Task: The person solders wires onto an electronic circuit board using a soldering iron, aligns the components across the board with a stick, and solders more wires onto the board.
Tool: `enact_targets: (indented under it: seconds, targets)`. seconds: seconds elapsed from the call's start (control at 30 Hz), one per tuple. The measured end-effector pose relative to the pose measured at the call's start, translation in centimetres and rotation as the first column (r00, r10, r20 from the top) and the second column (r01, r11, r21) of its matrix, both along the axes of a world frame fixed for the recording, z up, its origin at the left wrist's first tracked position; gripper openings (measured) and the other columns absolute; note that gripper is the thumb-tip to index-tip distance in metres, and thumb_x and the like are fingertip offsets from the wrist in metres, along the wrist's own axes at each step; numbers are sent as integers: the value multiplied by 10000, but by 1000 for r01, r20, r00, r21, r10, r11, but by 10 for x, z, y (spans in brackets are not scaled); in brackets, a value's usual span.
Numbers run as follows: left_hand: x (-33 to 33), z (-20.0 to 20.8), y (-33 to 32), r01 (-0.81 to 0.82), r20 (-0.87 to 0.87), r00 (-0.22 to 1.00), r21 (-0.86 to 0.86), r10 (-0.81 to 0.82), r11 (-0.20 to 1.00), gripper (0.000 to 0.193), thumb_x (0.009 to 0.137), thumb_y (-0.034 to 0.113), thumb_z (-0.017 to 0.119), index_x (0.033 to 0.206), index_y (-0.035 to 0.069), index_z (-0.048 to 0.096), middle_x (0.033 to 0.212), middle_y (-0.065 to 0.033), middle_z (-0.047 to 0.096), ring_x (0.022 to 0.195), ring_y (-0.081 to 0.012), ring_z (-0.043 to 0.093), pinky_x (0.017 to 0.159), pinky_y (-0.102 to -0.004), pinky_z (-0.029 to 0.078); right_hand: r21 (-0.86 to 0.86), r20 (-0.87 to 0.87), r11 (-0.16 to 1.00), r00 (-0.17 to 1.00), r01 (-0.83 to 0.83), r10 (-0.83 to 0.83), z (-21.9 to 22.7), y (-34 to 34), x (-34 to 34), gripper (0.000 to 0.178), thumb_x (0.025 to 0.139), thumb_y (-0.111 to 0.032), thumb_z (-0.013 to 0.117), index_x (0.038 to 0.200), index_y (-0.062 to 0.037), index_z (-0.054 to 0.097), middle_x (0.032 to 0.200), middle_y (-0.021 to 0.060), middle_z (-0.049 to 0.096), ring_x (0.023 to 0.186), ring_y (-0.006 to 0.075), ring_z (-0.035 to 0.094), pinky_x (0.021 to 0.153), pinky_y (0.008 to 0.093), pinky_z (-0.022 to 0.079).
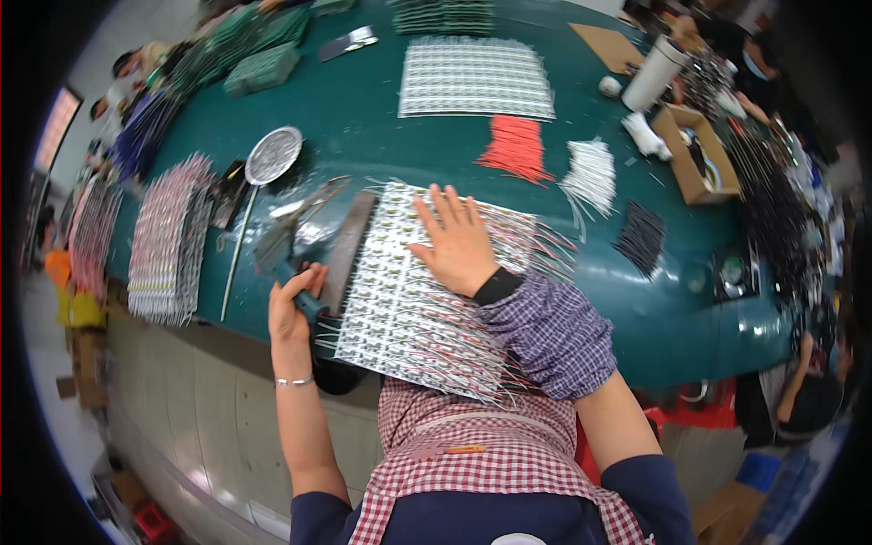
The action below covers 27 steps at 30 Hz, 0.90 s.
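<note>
In front of me lies a white panel of small circuit boards (386, 272), with rows of components and many thin red, white and dark wires hanging toward its right and near edges. My right hand (459, 243) rests flat on the panel's upper middle, fingers stretched out, its wrist in a dark band and checked sleeve. Just off the panel's left edge, my left hand (292, 304) has its fingers around a teal-handled tool (304, 289); its exact kind is unclear. A brown flat bar (349, 241) lies along the panel's left side.
Bundles of red wires (515, 148), white wires (591, 173) and black wires (640, 238) lie to the right. Another white panel (475, 80) is farther back. A round silver dish (273, 154) on a long rod and stacked wired panels (170, 241) stand left. A cardboard box (690, 173) sits at right.
</note>
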<state>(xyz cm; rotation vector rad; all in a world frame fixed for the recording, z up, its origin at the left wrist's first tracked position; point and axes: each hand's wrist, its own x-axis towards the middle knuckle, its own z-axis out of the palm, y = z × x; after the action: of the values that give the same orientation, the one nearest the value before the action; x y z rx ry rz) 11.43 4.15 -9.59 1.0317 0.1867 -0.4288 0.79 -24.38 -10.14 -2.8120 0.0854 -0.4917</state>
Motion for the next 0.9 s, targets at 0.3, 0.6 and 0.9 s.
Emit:
enact_targets:
  seconds: [0.3, 0.6, 0.9]
  targets:
    - [-10, -5, 6, 49, 143, 988, 37, -54, 998, 263, 864, 19, 693, 1097, -51, 590, 999, -137, 671, 910, -218, 662, 894, -314, 545, -36, -50, 997, 996, 71, -73, 12, -13, -53, 680, 978, -537, 467, 1488, -90, 418, 1570, 203, 322, 1480, 351, 243, 1190, 571, 144]
    - [-12, -13, 8, 73, 183, 981, -42, -64, 996, 264, 864, 54, 719, 1090, -19, 603, 965, -106, 668, 851, -187, 650, 813, -286, 541, -9, -105, 991, 985, 133, -134, 17, -29, -124, 662, 976, -457, 513, 1517, -104, 370, 1585, 168, 308, 1473, 362, 246, 1180, 576, 164]
    - [-14, -15, 11, 86, 192, 978, -12, -82, 996, 285, 854, 75, 738, 1097, 1, 609, 955, -87, 678, 824, -172, 661, 766, -280, 536, -19, -139, 986, 976, 164, -165, 22, -27, -150, 618, 987, -404, 513, 1521, -127, 370, 1595, 121, 312, 1474, 349, 257, 1171, 582, 187]
